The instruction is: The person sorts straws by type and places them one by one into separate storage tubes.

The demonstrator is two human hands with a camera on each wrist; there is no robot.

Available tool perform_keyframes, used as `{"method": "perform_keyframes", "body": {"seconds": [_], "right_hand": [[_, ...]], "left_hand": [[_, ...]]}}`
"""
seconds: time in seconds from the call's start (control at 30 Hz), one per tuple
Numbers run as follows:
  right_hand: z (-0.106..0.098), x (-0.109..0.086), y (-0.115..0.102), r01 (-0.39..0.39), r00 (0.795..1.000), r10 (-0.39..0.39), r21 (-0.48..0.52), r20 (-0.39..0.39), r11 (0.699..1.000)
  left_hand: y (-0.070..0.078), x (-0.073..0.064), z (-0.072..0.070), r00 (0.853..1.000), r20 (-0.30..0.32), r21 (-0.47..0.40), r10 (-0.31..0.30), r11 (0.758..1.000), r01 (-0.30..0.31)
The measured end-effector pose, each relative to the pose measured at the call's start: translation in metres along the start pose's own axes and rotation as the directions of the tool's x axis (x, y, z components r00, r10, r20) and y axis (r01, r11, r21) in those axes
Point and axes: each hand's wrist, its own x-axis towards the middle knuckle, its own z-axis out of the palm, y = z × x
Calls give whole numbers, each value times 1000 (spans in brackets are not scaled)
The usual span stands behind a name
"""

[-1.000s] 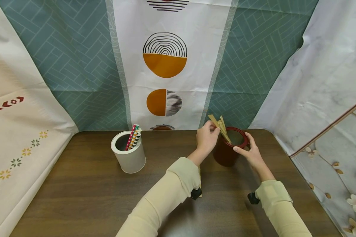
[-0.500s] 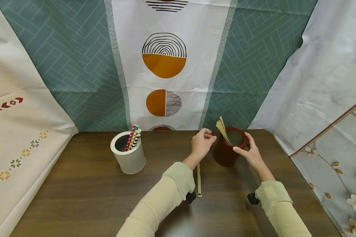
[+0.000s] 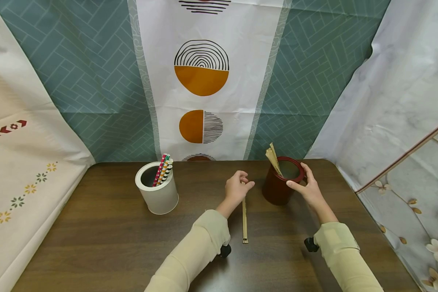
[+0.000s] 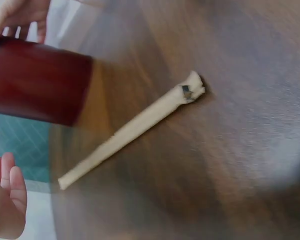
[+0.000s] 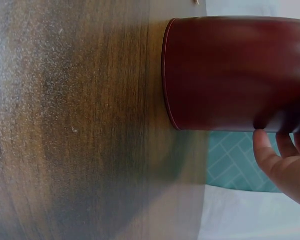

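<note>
My right hand [image 3: 309,190] grips the rim of a dark red cylindrical holder [image 3: 277,190], thumb on the near side and fingers round the far right. Several beige paper-wrapped sticks [image 3: 273,159] lean out of its left side. In the right wrist view, fingertips [image 5: 262,139] touch the holder's smooth wall. My left hand [image 3: 236,190] hovers left of the holder with loosely bent fingers and nothing in them. Under and beside it, one beige paper-wrapped stick [image 3: 245,221] lies on the table; the left wrist view shows a small dark mark near one end of this stick [image 4: 144,120].
A white cylindrical holder [image 3: 158,198] stands at the left with several dotted and striped paper straws [image 3: 163,170] in it. The brown wooden table [image 3: 113,243] ends at a patterned cloth backdrop [image 3: 106,81]. Floral fabric hangs along the right.
My left hand has let go of a paper-wrapped stick at the red holder and moved left and down, towards the stick on the table. The right hand stays at the rim.
</note>
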Motion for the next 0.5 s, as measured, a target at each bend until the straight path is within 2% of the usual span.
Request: {"method": "perform_keyframes", "body": {"seconds": [0.2,0.5], "right_hand": [[0,-1,0,0,1000,0,-12,-1,1000],[0,1,1,-6,1000,6,-7,-2,1000]], "left_hand": [[-22,-6,5,1000,-4,-16,-16,1000,16],[-39,-11,14,998,19,18,-59,998,58]]}}
